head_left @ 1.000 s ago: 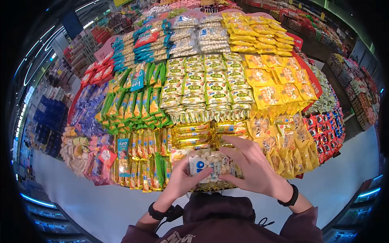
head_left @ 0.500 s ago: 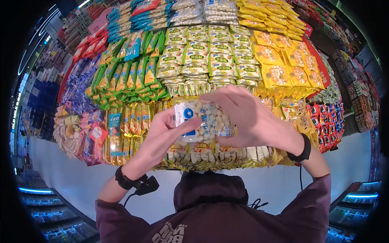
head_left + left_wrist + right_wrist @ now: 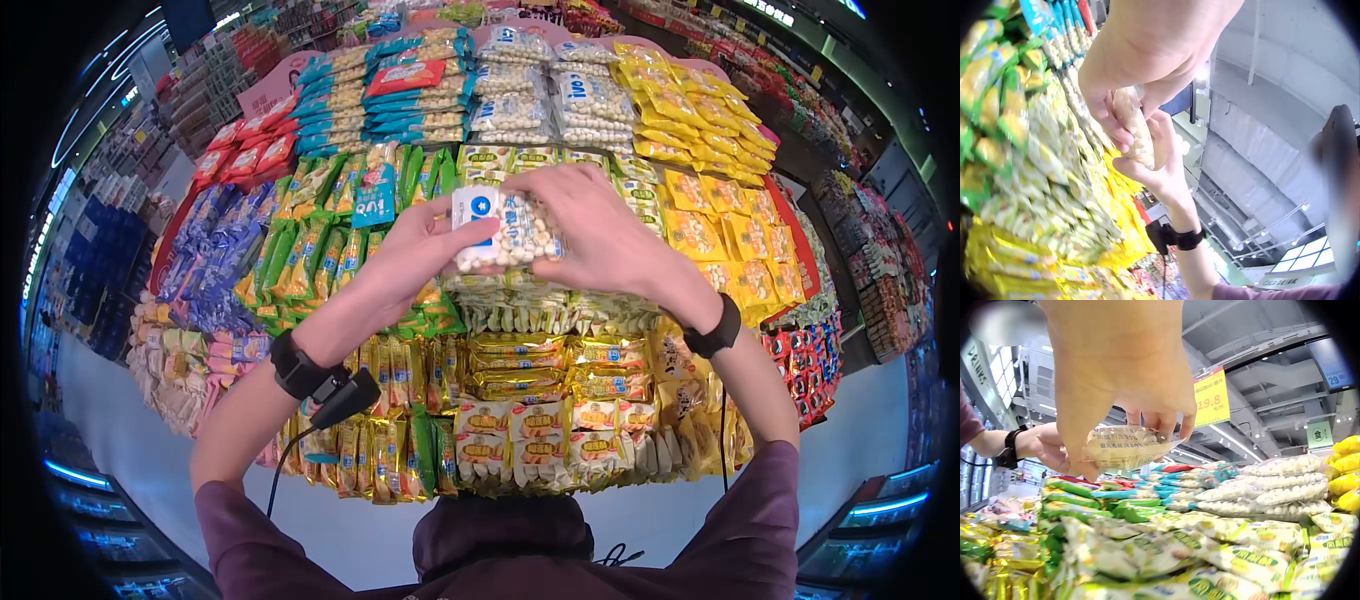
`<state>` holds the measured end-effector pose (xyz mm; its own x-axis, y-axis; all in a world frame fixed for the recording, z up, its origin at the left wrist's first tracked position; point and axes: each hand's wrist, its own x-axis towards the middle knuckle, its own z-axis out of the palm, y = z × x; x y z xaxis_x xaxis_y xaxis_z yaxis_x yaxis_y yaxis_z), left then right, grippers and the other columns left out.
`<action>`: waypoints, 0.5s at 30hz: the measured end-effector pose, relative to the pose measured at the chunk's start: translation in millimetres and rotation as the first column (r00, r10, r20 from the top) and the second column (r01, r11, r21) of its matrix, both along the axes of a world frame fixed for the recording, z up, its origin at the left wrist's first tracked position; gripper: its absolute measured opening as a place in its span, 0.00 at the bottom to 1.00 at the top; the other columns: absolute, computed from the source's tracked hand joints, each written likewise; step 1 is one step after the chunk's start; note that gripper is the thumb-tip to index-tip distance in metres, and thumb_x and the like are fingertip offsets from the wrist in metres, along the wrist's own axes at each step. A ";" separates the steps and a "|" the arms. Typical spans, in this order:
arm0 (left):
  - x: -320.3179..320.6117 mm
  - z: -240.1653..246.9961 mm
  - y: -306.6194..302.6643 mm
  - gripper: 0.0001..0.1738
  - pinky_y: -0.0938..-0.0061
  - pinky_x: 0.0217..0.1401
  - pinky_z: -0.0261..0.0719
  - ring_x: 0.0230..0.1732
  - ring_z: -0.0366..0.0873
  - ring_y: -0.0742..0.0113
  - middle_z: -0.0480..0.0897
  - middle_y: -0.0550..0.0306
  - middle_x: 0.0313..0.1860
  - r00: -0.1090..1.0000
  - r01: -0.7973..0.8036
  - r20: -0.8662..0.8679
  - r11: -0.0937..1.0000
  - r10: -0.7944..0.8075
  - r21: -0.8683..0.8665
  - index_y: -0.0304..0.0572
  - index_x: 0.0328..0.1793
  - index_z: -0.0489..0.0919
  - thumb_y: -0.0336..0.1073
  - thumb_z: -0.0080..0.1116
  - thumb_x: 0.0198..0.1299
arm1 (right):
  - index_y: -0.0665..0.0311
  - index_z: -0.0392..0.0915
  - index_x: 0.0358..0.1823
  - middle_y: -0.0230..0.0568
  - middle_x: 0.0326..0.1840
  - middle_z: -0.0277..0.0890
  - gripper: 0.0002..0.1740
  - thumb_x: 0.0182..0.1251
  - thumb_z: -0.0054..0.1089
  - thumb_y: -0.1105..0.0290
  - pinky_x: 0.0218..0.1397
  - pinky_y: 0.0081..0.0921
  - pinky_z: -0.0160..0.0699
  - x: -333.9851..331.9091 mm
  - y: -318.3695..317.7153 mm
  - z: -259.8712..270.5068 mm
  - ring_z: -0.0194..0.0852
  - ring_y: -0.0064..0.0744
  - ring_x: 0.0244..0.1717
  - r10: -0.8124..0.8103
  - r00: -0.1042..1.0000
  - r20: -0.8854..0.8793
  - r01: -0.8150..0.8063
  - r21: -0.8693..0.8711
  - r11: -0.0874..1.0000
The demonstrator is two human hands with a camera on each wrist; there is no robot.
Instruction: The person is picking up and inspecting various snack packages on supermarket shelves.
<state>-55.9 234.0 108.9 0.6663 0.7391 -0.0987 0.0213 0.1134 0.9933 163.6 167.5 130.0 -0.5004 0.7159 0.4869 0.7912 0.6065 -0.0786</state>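
A clear bag of small whitish round snacks (image 3: 525, 238) with blue lettering is held up between both hands, above the green-and-white packets (image 3: 510, 290). My left hand (image 3: 420, 252) grips its left end, the thumb lying across the printed face. At the other end my right hand (image 3: 608, 238) holds it, thumb low and fingers over the top edge. In the left wrist view the bag (image 3: 1137, 134) appears edge-on between the two hands. Small print shows on the underside of the bag (image 3: 1125, 447) in the right wrist view.
Similar bags of white snacks (image 3: 510, 95) are stacked at the back, between teal bags (image 3: 420, 110) and yellow bags (image 3: 690, 100). Green packets (image 3: 310, 250) lie left, gold-wrapped bars (image 3: 515, 350) in front. A yellow price sign (image 3: 1212, 397) hangs above the display.
Both hands have carried the bag forward, away from the body, from over the front rows to over the green-and-white packets. Their grip stays on both ends. The head view has shifted.
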 end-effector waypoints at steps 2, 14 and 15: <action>5.7 3.6 37.8 0.30 0.74 0.55 0.81 0.48 0.84 0.69 0.83 0.51 0.52 0.994 -0.086 -0.050 0.985 0.095 0.151 0.32 0.67 0.68 0.39 0.66 0.65 | 0.64 0.69 0.61 0.52 0.56 0.75 0.35 0.49 0.68 0.64 0.67 0.43 0.63 7.8 33.6 9.8 0.70 0.50 0.61 -0.070 0.997 0.019 0.070 0.008 0.997; 44.5 -2.4 133.1 0.31 0.64 0.60 0.78 0.63 0.75 0.53 0.75 0.45 0.60 0.957 -0.089 -0.010 0.324 0.290 0.942 0.37 0.67 0.69 0.37 0.67 0.60 | 0.63 0.74 0.59 0.58 0.53 0.79 0.33 0.48 0.68 0.62 0.61 0.45 0.75 50.3 169.8 41.0 0.76 0.56 0.57 -0.385 0.911 0.148 0.388 0.005 0.922; 48.2 -4.5 138.2 0.30 0.62 0.62 0.76 0.63 0.74 0.50 0.75 0.44 0.60 0.960 -0.054 -0.011 0.221 0.280 0.974 0.36 0.67 0.68 0.35 0.66 0.60 | 0.63 0.74 0.60 0.58 0.53 0.79 0.33 0.48 0.68 0.62 0.61 0.46 0.75 51.5 177.4 38.2 0.77 0.56 0.56 -0.386 0.908 0.165 0.392 -0.002 0.920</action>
<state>-7.7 372.2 104.5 0.5730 0.4421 0.6901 0.2876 -0.8969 0.3359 215.1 344.9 168.3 -0.2473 0.8840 0.3968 0.9675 0.2474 0.0517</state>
